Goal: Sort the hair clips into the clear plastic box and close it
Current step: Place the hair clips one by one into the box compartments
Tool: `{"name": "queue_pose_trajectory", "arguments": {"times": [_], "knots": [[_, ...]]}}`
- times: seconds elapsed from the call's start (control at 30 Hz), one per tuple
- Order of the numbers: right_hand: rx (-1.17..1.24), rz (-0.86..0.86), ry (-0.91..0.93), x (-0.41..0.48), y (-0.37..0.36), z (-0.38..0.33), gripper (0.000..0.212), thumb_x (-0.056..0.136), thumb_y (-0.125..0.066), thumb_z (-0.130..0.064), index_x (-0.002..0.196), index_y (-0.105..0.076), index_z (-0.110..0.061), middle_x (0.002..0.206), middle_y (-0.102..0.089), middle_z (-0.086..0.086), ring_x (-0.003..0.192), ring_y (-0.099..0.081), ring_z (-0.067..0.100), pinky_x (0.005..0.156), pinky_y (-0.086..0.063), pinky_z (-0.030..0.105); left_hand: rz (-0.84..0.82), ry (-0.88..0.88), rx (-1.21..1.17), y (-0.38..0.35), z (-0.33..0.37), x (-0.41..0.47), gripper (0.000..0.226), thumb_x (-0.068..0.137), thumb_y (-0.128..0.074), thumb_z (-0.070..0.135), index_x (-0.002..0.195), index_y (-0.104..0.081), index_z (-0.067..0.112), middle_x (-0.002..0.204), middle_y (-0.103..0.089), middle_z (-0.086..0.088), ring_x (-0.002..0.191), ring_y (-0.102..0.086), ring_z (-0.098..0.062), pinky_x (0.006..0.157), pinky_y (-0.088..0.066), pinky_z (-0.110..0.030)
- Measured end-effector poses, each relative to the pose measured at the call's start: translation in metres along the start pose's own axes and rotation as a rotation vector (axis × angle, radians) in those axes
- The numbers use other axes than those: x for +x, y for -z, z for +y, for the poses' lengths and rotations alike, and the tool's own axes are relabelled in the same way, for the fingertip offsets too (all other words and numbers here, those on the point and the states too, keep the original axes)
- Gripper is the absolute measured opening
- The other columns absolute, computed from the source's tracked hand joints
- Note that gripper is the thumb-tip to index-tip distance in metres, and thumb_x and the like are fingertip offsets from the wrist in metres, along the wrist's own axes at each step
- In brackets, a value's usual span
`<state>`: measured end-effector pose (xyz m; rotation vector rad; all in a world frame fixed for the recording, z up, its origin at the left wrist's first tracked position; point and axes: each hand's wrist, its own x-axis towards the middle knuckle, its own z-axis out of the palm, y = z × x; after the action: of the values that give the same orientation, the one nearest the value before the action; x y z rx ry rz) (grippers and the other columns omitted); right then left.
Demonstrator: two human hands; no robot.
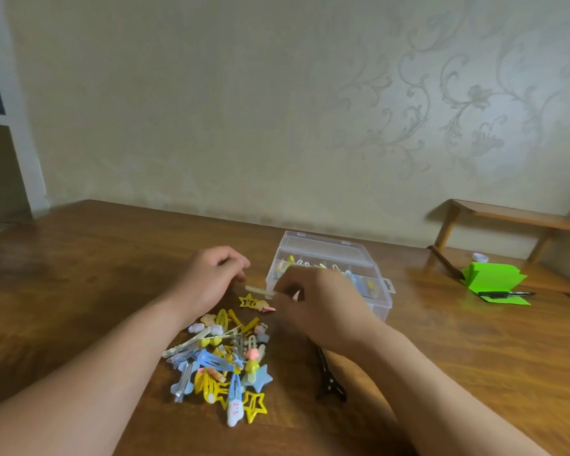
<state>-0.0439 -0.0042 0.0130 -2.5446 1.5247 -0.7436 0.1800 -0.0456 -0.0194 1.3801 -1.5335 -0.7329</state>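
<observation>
A pile of hair clips (pixel 222 363) in yellow, blue, silver and pink lies on the wooden table (pixel 79 278) between my forearms. The clear plastic box (pixel 372 258) stands open just beyond, with several clips in its compartments and its lid tilted back. My right hand (pixel 320 304) hovers at the box's near left corner, fingers pinched on a pale slim clip (pixel 259 290) that sticks out to the left. My left hand (pixel 211 278) rests curled on the table left of that clip, fingertips close to its end. A yellow star clip (pixel 248 301) lies just below.
A black clip (pixel 329 376) lies on the table under my right forearm. At the right stand a small wooden shelf (pixel 507 215), green folded paper (pixel 494 281) with a black pen (pixel 504 294) on it, and a small white cap (pixel 480 257). A wall backs the table.
</observation>
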Motion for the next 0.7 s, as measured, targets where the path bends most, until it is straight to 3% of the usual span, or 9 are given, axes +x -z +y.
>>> {"name": "queue_pose_trajectory", "arguments": {"times": [0.1, 0.17, 0.23, 0.33, 0.47, 0.7], "knots": [[0.143, 0.187, -0.105, 0.006, 0.020, 0.026, 0.003, 0.097, -0.071, -0.030, 0.100, -0.073, -0.029, 0.091, -0.073, -0.016, 0.082, -0.066, 0.001, 0.070, -0.053, 0.022, -0.019, -0.008, 0.017, -0.001, 0.001, -0.001, 0.025, 0.111, -0.055, 0.025, 0.106, -0.078, 0.031, 0.095, -0.078, 0.008, 0.099, -0.071, -0.015, 0.093, -0.055, -0.039], [0.122, 0.290, -0.207, 0.011, 0.035, 0.051, 0.003, 0.096, -0.071, -0.030, 0.099, -0.071, -0.029, 0.089, -0.073, -0.015, 0.082, -0.067, 0.004, 0.072, -0.056, 0.028, -0.050, -0.036, 0.043, -0.001, 0.002, -0.002, 0.021, 0.111, -0.054, 0.027, 0.116, -0.074, 0.035, 0.105, -0.076, 0.009, 0.103, -0.070, -0.013, 0.089, -0.054, -0.033], [0.046, 0.329, -0.317, 0.011, 0.047, 0.077, 0.001, 0.096, -0.068, -0.030, 0.097, -0.069, -0.029, 0.085, -0.071, -0.013, 0.079, -0.067, 0.009, 0.065, -0.055, 0.030, -0.120, -0.087, 0.074, -0.002, 0.003, -0.003, 0.024, 0.112, -0.054, 0.031, 0.128, -0.068, 0.043, 0.114, -0.071, 0.014, 0.109, -0.065, -0.005, 0.085, -0.047, -0.024], [-0.105, 0.309, -0.439, 0.008, 0.052, 0.104, 0.005, 0.094, -0.066, -0.025, 0.091, -0.067, -0.029, 0.081, -0.069, -0.011, 0.072, -0.061, 0.009, 0.053, -0.039, 0.024, -0.226, -0.113, 0.122, -0.002, 0.001, -0.003, 0.028, 0.111, -0.054, 0.039, 0.130, -0.070, 0.050, 0.124, -0.069, 0.025, 0.116, -0.060, 0.004, 0.091, -0.047, -0.024], [-0.224, 0.244, -0.443, 0.010, 0.045, 0.109, 0.012, 0.095, -0.063, -0.023, 0.086, -0.069, -0.028, 0.078, -0.068, -0.010, 0.068, -0.060, 0.008, 0.051, -0.038, 0.023, -0.243, -0.105, 0.118, 0.000, -0.003, 0.000, 0.026, 0.110, -0.056, 0.041, 0.124, -0.074, 0.053, 0.127, -0.071, 0.027, 0.123, -0.061, 0.002, 0.104, -0.050, -0.036], [-0.290, 0.189, -0.497, 0.015, 0.043, 0.110, 0.017, 0.099, -0.063, -0.026, 0.086, -0.075, -0.024, 0.073, -0.065, -0.010, 0.064, -0.058, 0.008, 0.048, -0.035, 0.021, -0.243, -0.119, 0.128, 0.000, -0.003, 0.000, 0.024, 0.110, -0.057, 0.040, 0.122, -0.076, 0.046, 0.116, -0.073, 0.028, 0.115, -0.063, 0.005, 0.096, -0.050, -0.029]]}}
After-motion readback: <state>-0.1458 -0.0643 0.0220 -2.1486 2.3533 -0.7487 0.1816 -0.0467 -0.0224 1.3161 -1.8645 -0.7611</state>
